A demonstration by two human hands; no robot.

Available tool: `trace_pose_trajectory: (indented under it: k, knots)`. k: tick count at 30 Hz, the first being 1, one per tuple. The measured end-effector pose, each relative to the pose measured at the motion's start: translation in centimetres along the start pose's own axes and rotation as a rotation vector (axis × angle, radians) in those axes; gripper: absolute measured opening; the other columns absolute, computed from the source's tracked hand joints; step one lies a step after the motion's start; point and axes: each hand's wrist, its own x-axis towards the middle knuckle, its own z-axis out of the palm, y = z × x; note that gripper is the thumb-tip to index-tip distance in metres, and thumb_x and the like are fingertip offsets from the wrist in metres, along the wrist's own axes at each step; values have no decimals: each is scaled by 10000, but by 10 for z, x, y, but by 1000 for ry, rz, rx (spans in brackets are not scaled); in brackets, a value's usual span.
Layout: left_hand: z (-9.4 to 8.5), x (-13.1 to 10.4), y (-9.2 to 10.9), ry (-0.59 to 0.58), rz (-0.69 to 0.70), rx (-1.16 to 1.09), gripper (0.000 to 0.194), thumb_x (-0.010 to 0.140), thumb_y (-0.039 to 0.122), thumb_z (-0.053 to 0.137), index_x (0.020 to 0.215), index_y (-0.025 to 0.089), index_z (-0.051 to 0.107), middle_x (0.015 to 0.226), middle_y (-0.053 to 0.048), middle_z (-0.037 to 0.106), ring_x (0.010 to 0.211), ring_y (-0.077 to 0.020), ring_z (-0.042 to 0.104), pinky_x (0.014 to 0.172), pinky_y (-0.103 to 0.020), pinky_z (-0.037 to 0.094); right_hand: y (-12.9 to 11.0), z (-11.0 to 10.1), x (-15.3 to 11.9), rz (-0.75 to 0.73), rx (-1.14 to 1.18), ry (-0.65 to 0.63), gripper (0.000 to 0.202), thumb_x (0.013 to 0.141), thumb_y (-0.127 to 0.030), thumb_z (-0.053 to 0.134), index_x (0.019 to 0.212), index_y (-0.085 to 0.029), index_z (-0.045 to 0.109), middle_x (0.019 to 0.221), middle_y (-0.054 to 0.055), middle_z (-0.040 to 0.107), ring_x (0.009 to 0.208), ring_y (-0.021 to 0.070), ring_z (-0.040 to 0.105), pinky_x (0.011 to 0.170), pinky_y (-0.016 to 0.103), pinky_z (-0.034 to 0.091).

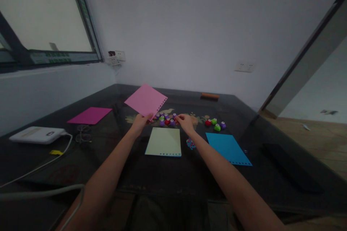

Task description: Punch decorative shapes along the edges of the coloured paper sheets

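My left hand pinches one corner of a light pink sheet with punched holes along one edge, holding it raised and tilted above the table. Between my hands sits a cluster of small purple, green and red toys with big white eyes. My right hand is closed at the cluster's right side, thumb and finger together; what is in the fingertips, if anything, is too small to make out. Nearer to me lies a pale yellow-green punched sheet. Beside my right forearm is a small pile of coloured bits.
On the right lie a blue punched sheet, several more eyed toys and a long black object. A magenta sheet, a white power bank and its cable are on the left. A brown block lies at the back.
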Motion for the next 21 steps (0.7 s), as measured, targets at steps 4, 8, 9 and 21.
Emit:
trace_pose_trajectory:
  k: [4, 8, 9, 21]
  knots:
    - [0, 0, 1, 18, 4, 10, 351, 601, 421, 696, 748, 104, 659, 733, -78, 681, 528, -114, 538, 483, -219, 394, 4, 8, 8, -19, -60, 39, 148, 731, -264, 556, 697, -151, 646, 649, 37, 651, 584, 143, 578, 571, 250, 450]
    - [0, -1, 6, 53, 1, -29, 359, 566, 422, 706, 719, 102, 643, 686, -72, 666, 526, -124, 539, 497, -237, 396, 6, 11, 13, -31, -126, 72, 163, 735, -278, 554, 770, -167, 668, 698, 42, 670, 649, 160, 601, 613, 267, 462]
    - [0, -1, 7, 69, 3, -40, 365, 558, 421, 708, 720, 101, 641, 679, -70, 663, 530, -127, 541, 502, -240, 396, 7, 11, 15, -35, -144, 82, 169, 739, -281, 549, 778, -171, 672, 704, 43, 672, 662, 165, 604, 621, 272, 465]
    - [-3, 0, 9, 202, 52, -91, 381, 554, 403, 703, 750, 82, 645, 681, -77, 669, 531, -120, 546, 513, -235, 402, 31, -12, 24, 12, -261, 148, 176, 736, -284, 542, 748, -168, 674, 693, 50, 666, 642, 169, 597, 596, 266, 431]
